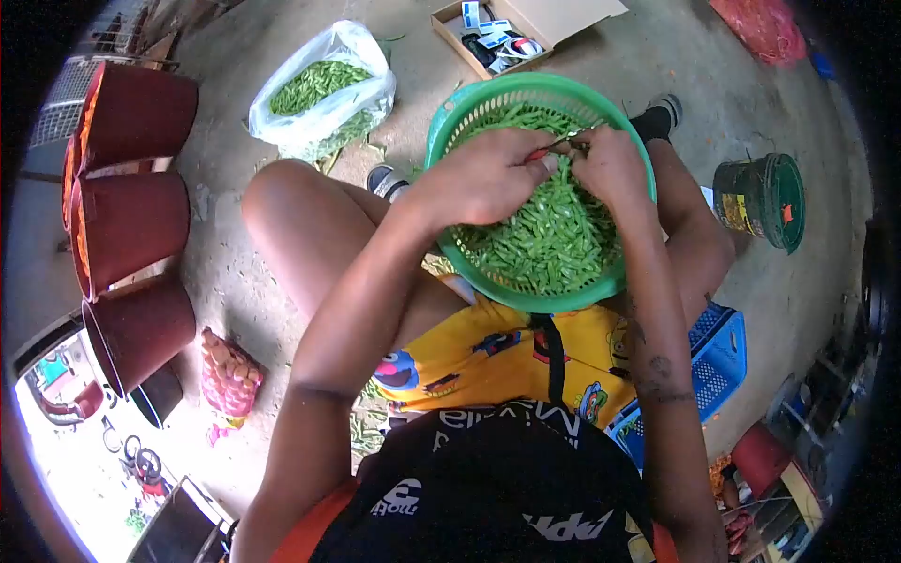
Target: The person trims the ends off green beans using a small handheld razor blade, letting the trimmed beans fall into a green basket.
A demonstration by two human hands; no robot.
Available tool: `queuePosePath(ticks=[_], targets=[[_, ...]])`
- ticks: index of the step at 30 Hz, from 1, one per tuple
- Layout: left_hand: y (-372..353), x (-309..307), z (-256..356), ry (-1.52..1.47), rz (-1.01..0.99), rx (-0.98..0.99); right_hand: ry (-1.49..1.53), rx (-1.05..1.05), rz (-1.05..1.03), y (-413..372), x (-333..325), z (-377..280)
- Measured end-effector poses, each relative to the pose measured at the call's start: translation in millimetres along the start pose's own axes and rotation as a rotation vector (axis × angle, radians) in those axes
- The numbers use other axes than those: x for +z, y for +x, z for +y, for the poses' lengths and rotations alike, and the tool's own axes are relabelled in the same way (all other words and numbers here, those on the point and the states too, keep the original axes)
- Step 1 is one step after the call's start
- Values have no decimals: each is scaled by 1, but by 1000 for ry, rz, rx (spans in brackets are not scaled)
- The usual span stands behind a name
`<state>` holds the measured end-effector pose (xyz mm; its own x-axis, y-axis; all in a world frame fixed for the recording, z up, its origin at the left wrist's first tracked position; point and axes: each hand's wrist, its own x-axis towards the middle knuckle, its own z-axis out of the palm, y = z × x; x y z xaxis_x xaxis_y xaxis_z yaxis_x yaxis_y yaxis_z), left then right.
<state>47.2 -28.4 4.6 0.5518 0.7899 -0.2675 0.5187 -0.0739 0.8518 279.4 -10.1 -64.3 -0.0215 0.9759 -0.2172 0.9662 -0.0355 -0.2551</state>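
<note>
Over a green basket (449,122) on my lap, my left hand (488,176) is closed around a small red-handled knife (539,154). Its thin blade points toward my right hand (608,161). My right hand is closed, its fingertips pinching what looks like a green bean (589,129) against the blade; the fingers partly hide it. Beneath both hands, cut green bean pieces (554,246) fill much of the basket.
A white plastic bag (361,98) of beans stands ahead left, with an open cardboard box (554,23) at the top. Dark red tubs (141,225) line the left. A green bucket (765,202) is right; a blue crate (723,361) sits beside my seat.
</note>
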Motion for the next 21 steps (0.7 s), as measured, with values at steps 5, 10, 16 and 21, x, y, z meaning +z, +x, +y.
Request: queuePosePath(ticks=[5, 10, 16, 21], targets=[[8, 2, 2, -241, 101, 110, -98, 23, -66, 5, -17, -21], [18, 5, 15, -140, 269, 308, -44, -58, -15, 7, 1, -5], [26, 0, 34, -178, 171, 284, 330, -163, 201, -12, 5, 7], [32, 8, 40, 29, 277, 322, 798, 15, 358, -35, -14, 7]])
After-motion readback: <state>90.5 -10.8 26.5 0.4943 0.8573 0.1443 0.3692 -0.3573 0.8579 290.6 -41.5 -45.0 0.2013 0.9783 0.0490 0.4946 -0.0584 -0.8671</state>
